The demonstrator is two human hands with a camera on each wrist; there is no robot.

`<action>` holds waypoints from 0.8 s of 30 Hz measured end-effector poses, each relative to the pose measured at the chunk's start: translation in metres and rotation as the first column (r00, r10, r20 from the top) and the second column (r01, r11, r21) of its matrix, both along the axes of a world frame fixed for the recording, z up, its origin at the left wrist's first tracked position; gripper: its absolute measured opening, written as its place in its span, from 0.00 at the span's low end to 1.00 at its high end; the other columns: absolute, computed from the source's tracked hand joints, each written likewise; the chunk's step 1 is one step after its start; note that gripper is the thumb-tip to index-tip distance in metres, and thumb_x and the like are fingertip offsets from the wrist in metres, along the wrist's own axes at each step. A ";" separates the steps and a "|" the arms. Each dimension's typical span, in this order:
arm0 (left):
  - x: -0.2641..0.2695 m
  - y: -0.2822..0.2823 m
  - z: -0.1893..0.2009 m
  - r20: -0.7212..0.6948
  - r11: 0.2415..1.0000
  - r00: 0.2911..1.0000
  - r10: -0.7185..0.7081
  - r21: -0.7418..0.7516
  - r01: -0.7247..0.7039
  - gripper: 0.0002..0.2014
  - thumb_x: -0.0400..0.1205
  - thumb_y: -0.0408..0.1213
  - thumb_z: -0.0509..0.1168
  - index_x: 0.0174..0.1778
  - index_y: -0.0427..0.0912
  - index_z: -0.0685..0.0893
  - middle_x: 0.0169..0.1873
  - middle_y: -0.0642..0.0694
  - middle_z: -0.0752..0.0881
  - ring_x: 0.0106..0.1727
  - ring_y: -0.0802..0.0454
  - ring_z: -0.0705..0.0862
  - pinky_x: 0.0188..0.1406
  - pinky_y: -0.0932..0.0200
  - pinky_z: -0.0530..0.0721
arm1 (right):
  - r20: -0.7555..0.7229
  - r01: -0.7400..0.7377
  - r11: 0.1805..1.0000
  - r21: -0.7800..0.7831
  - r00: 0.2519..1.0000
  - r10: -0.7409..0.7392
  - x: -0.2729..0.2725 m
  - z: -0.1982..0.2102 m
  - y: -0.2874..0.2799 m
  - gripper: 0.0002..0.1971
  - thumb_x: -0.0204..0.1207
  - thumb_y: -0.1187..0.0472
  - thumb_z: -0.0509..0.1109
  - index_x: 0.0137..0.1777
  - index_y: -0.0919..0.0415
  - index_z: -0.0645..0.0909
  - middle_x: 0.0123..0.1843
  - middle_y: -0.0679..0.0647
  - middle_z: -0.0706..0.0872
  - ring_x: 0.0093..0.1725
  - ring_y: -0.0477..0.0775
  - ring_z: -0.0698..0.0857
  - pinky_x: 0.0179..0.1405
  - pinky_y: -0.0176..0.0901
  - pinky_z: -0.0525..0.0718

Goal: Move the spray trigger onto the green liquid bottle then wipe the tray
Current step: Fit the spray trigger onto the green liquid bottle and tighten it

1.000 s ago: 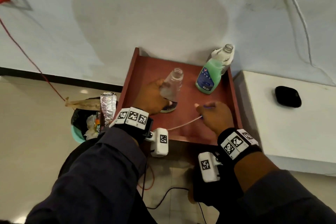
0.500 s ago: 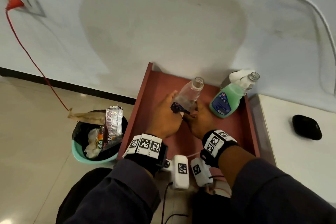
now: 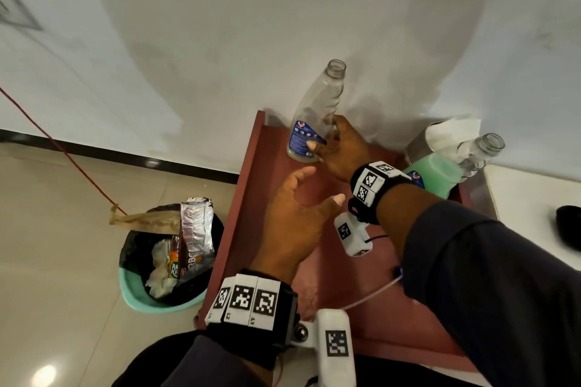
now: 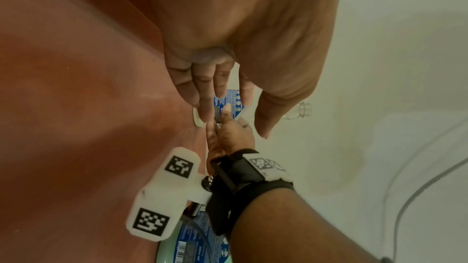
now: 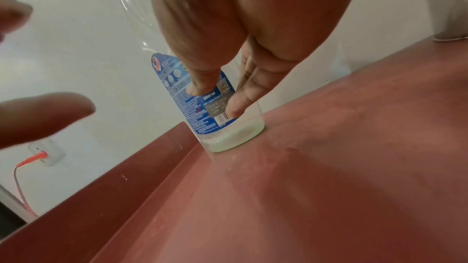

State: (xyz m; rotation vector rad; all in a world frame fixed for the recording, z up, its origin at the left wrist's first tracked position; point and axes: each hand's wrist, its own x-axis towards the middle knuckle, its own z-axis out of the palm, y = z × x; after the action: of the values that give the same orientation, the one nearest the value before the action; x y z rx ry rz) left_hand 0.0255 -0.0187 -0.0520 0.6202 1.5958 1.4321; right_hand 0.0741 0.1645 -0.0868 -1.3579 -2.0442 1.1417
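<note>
A clear, nearly empty bottle [image 3: 317, 110] with a blue label [image 5: 200, 111] stands at the far left corner of the red-brown tray [image 3: 261, 198]. My right hand [image 3: 323, 135] grips its lower body, thumb and fingers on the label. My left hand [image 3: 320, 185] hovers open just in front of it, touching nothing. The green liquid bottle [image 3: 440, 173] leans at the tray's far right, its neck uncapped. Of the spray trigger, only the thin dip tube [image 3: 371, 292] and a blue end show near the front; my right arm hides everything else.
White tissue [image 3: 452, 135] sits in a metal holder behind the green bottle. A teal bin [image 3: 163, 302] full of rubbish stands on the floor to the left. A white counter [image 3: 534, 195] with a black object [image 3: 569, 229] adjoins the tray's right side.
Both hands held the clear bottle at mid tray; now the right hand has it standing at the far left corner and the left hand has let go.
</note>
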 end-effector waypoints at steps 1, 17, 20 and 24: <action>0.000 0.000 -0.001 0.007 1.000 1.000 -0.018 0.006 0.018 0.26 0.75 0.38 0.81 0.68 0.55 0.82 0.48 0.70 0.82 0.33 0.80 0.81 0.37 0.82 0.78 | 0.002 0.004 1.000 -0.006 1.000 -0.004 -0.002 0.002 -0.001 0.29 0.74 0.58 0.80 0.72 0.54 0.73 0.59 0.51 0.87 0.56 0.53 0.88 0.56 0.45 0.88; 0.022 -0.001 0.012 0.066 0.966 0.965 -0.255 -0.018 0.256 0.24 0.72 0.33 0.83 0.63 0.39 0.86 0.49 0.43 0.88 0.44 0.58 0.85 0.40 0.73 0.85 | -0.313 0.350 0.889 -0.297 0.844 -0.436 0.130 0.050 -0.129 0.12 0.73 0.49 0.81 0.47 0.56 0.86 0.33 0.53 0.90 0.29 0.48 0.86 0.30 0.44 0.84; 0.035 -0.001 0.013 0.070 0.963 0.961 -0.266 -0.035 0.269 0.23 0.73 0.32 0.82 0.63 0.36 0.85 0.48 0.42 0.86 0.47 0.55 0.85 0.43 0.73 0.86 | -0.331 0.474 0.832 -0.289 0.766 -0.551 0.171 0.053 -0.120 0.12 0.69 0.47 0.83 0.40 0.53 0.85 0.29 0.51 0.87 0.25 0.49 0.81 0.27 0.44 0.80; 0.045 0.001 0.009 0.052 0.951 0.954 -0.297 -0.073 0.300 0.22 0.73 0.35 0.82 0.61 0.39 0.86 0.46 0.44 0.89 0.47 0.56 0.87 0.47 0.69 0.88 | -0.295 0.553 0.815 -0.173 0.760 -0.579 0.200 0.040 -0.082 0.27 0.57 0.43 0.85 0.55 0.47 0.83 0.48 0.49 0.91 0.47 0.53 0.92 0.49 0.55 0.91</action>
State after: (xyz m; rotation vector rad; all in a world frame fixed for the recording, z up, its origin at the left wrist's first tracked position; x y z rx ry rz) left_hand 0.0707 -0.0172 -0.0431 0.7460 1.4494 1.1445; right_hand 0.2741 0.0823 -0.0473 -1.5454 -1.2237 1.0760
